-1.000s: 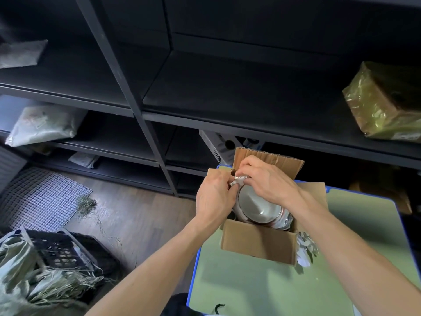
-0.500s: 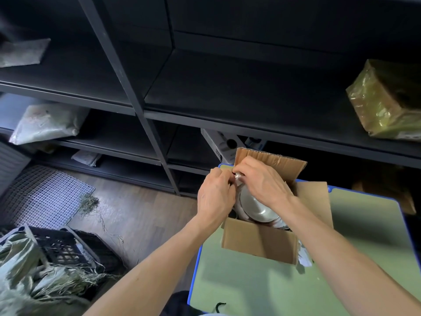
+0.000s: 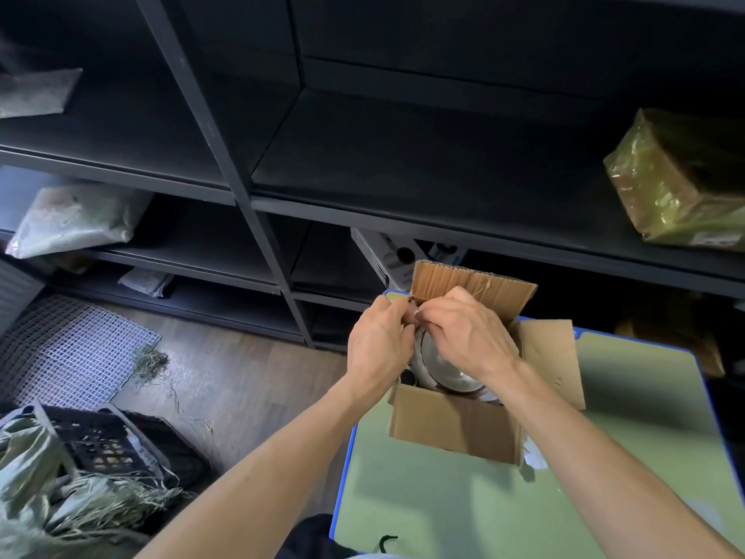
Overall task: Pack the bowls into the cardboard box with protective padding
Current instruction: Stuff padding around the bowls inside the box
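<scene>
A shiny bowl (image 3: 443,367) sits down inside the cardboard box (image 3: 451,425). It is tipped a little, with its open side facing up. Soft, pale padding (image 3: 417,357) runs around the left side of the bowl, between it and the box wall. I cannot tell if more bowls lie under it.

Both hands meet at the far left corner of the box. The left hand (image 3: 377,344) has its fingers curled and pinches a small bit of the padding there. The right hand (image 3: 467,336) reaches over the bowl and pinches the same bit with its fingertips. The bit is tiny and partly hidden, so I cannot see just how they hold it.

I think the step now is fixing the padding, pulling or tucking it so it covers the rim of the bowl. The bowl is in, but the top is not covered and the box is not closed. Next, the hands likely need to spread the padding over the bowl and push it gently into the gaps. They should be soft, so the bowl does not bang the box.

The back flap (image 3: 471,282) stands up and the right flap (image 3: 552,357) lies open. The box rests on the far left corner of a green table (image 3: 443,498) with a blue edge. A white scrap (image 3: 534,457) pokes out beside the box on the right.

Behind are dark shelves (image 3: 403,163) with a wrapped parcel (image 3: 681,179) and a white bag (image 3: 76,219). On the floor are a black crate (image 3: 100,441), some straw (image 3: 100,502) and a white mesh mat (image 3: 68,349).
</scene>
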Demonstrator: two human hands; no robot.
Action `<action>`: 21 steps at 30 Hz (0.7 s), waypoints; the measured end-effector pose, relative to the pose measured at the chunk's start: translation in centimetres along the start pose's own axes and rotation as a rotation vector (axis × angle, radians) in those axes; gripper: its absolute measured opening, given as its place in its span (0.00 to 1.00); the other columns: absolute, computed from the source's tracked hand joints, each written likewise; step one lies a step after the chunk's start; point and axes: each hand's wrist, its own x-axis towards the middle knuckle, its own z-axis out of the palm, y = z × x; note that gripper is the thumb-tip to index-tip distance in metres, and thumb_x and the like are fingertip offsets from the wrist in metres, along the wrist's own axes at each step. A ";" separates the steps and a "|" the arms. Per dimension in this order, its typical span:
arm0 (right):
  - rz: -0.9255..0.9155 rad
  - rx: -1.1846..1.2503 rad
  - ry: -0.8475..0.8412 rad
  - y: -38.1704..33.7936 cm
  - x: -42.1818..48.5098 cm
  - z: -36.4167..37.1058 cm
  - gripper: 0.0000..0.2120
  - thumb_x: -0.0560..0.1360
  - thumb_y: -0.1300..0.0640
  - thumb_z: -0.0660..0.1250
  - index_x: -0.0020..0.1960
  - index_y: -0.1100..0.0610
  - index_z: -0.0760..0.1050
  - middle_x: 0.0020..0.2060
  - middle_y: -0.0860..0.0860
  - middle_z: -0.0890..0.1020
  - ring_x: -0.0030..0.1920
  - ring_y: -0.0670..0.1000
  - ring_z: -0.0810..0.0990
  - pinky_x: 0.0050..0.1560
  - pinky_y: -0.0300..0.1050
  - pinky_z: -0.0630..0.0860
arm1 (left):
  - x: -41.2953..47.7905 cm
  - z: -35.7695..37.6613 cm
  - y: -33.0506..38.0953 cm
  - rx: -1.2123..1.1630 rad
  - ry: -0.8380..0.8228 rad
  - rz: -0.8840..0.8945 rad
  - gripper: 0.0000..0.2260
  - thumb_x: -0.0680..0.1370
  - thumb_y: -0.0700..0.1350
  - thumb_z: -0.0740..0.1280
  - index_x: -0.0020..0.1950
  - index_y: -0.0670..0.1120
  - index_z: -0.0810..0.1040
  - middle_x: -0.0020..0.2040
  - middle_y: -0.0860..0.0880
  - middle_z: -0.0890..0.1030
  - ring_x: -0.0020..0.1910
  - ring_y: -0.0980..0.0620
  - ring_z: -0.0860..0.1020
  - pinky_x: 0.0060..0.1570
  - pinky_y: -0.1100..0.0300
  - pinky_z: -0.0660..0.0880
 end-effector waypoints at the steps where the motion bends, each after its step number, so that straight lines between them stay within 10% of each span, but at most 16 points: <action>1: -0.005 0.000 -0.003 0.0 -0.1 0.0 0.11 0.80 0.55 0.61 0.54 0.51 0.82 0.50 0.42 0.83 0.52 0.49 0.72 0.44 0.50 0.79 | 0.0 0.0 0.0 0.001 -0.001 0.002 0.03 0.76 0.41 0.66 0.45 0.48 0.77 0.41 0.55 0.69 0.37 0.53 0.69 0.31 0.67 0.57; 21: 0.043 0.013 0.074 0.5 -2.6 -0.9 0.13 0.77 0.61 0.67 0.59 0.51 0.82 0.58 0.41 0.81 0.56 0.48 0.72 0.53 0.46 0.77 | -2.3 -0.9 -1.3 0.105 -0.002 0.120 0.12 0.81 0.47 0.60 0.47 0.50 0.84 0.45 0.55 0.70 0.42 0.53 0.70 0.37 0.58 0.71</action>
